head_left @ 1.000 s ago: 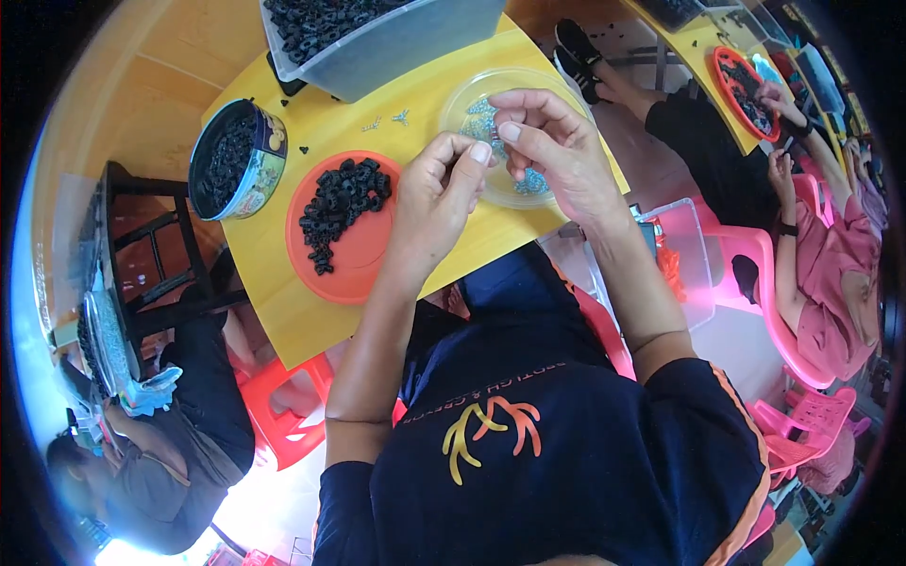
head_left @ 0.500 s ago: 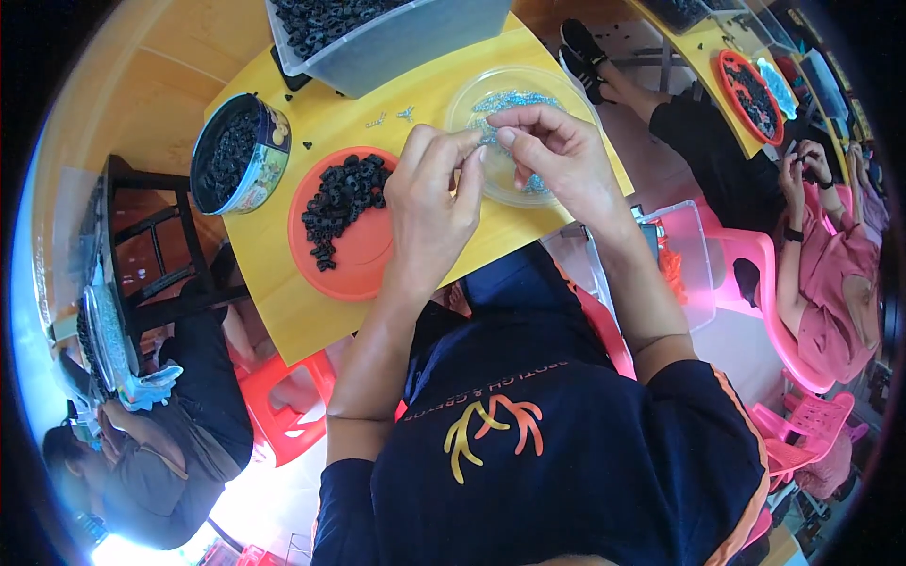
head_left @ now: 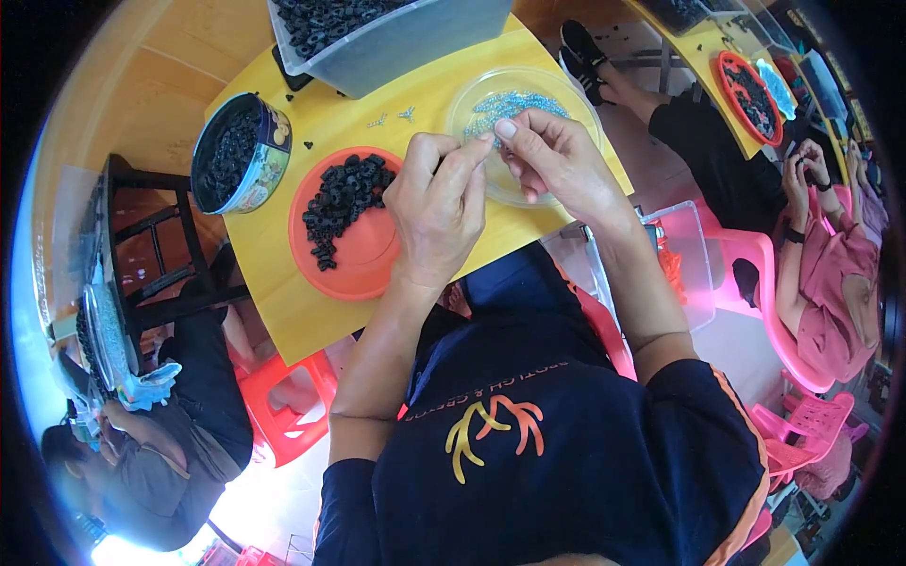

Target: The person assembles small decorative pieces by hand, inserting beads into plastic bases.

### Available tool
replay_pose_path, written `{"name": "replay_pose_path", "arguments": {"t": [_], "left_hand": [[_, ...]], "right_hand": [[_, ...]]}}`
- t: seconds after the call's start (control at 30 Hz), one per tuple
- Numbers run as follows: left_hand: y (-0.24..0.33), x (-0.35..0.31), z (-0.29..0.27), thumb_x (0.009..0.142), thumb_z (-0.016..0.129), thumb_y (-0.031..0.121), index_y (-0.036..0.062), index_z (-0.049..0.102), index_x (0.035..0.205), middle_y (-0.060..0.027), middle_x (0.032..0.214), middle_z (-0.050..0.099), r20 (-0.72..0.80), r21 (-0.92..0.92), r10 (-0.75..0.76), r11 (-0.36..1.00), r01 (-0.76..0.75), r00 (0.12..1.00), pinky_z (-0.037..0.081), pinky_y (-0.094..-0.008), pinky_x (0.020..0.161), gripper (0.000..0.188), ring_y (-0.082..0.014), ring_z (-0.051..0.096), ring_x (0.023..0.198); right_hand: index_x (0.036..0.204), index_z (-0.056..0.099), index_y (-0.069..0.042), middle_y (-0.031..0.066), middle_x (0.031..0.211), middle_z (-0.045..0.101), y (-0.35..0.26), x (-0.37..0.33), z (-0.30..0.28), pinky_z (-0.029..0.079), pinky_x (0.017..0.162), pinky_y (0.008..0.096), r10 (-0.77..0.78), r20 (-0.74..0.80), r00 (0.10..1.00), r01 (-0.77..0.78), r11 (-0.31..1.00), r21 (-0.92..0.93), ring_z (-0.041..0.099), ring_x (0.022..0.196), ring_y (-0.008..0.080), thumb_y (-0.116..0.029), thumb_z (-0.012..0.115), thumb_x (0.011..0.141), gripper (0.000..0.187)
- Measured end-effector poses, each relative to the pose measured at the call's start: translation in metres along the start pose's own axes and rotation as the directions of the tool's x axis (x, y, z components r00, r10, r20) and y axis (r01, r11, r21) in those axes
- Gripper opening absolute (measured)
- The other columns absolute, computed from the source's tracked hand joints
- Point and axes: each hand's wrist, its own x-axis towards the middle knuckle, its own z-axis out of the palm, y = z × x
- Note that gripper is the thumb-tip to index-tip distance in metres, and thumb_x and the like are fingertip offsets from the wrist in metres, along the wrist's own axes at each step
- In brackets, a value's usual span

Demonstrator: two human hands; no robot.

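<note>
My left hand (head_left: pixel 436 212) and my right hand (head_left: pixel 564 168) meet fingertip to fingertip over the near left edge of a clear round tub (head_left: pixel 457 106). Small silvery screw-like pieces (head_left: pixel 528 102) lie in the tub. Both hands are pinched closed, thumb against fingers; whatever is between them is too small to make out. Left of my left hand sits a red-orange plate (head_left: pixel 363 269) with a heap of small black plastic parts (head_left: pixel 340 200). My left wrist covers part of its right rim.
On the yellow table (head_left: pixel 283 321) stand a round tin (head_left: pixel 274 156) of black parts and a large translucent bin (head_left: pixel 406 52) of more. Loose screws (head_left: pixel 406 114) lie mid-table. Seated people (head_left: pixel 830 283) work at both sides. A clear box (head_left: pixel 694 269) with orange pieces stands right of the table.
The fingertips of both hands have drawn together until they meet. My left hand has turned and its fingers have curled in more; my right forefinger has bent back from above the tub.
</note>
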Motion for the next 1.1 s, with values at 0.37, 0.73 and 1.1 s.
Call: {"name": "replay_pose_path", "arguments": {"t": [0.37,0.73,1.1], "left_hand": [[0.0068,0.0016,-0.0021,0.081,0.069,0.002,0.0032,0.065,0.095,-0.0052,0.082,0.053,0.127,-0.25,-0.304,0.911,0.327,0.944,0.042,-0.0245,0.052,0.014,-0.0114,0.051,0.061],[0.0022,-0.0018,0.0029,0.08,0.069,0.002,0.0012,0.06,0.088,-0.0048,0.081,0.052,0.201,-0.27,-0.416,0.847,0.458,0.887,0.042,-0.025,0.054,0.012,-0.0111,0.049,0.06],[0.0046,0.0035,-0.0015,0.078,0.066,0.002,0.0039,0.056,0.09,-0.01,0.087,0.053,0.18,-0.015,-0.164,0.985,0.169,0.97,0.049,-0.0358,0.057,0.016,-0.0252,0.062,0.069]], "right_hand": [[0.086,0.058,-0.002,0.0,0.071,0.056,0.0048,0.0003,0.0045,0.043,0.048,0.0192,-0.196,-0.075,0.978,0.188,0.977,-0.098,0.049,0.053,0.0035,-0.026,0.061,0.094,0.025],[0.092,0.058,-0.001,0.0007,0.072,0.058,0.0063,0.0003,0.0093,0.042,0.05,0.0185,-0.271,-0.115,0.956,0.244,0.948,-0.204,0.05,0.056,0.0034,-0.021,0.062,0.093,0.02],[0.095,0.061,-0.001,0.0004,0.068,0.056,0.0072,0.0027,0.0049,0.041,0.044,0.0188,0.019,0.011,1.0,-0.021,0.977,0.214,0.042,0.046,0.0028,-0.022,0.058,0.096,0.021]]}}
